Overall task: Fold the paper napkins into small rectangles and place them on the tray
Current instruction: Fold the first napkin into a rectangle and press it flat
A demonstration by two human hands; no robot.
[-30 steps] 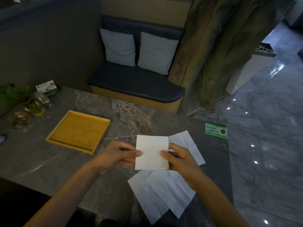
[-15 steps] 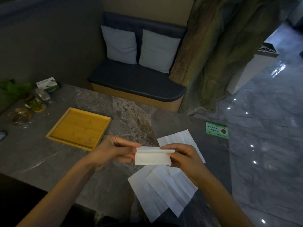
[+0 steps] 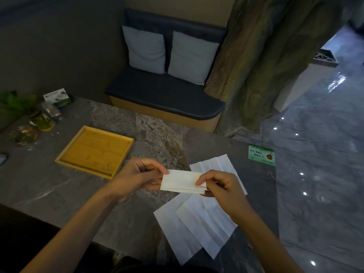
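Both hands are up over the grey stone table (image 3: 59, 186), the left hand (image 3: 137, 174) pinching one end of the folded napkin (image 3: 181, 181) and the right hand (image 3: 220, 186) pinching the other. Unfolded napkins (image 3: 197, 223) lie flat beneath the right fingers. The wooden tray (image 3: 94, 150) sits bare beyond the left fingers.

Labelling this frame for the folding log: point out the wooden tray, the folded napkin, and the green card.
wooden tray (image 3: 94, 150): head view, on its bare floor.
folded napkin (image 3: 180, 181): head view, middle of its top face, between the hands.
green card (image 3: 261, 155): head view, card centre.
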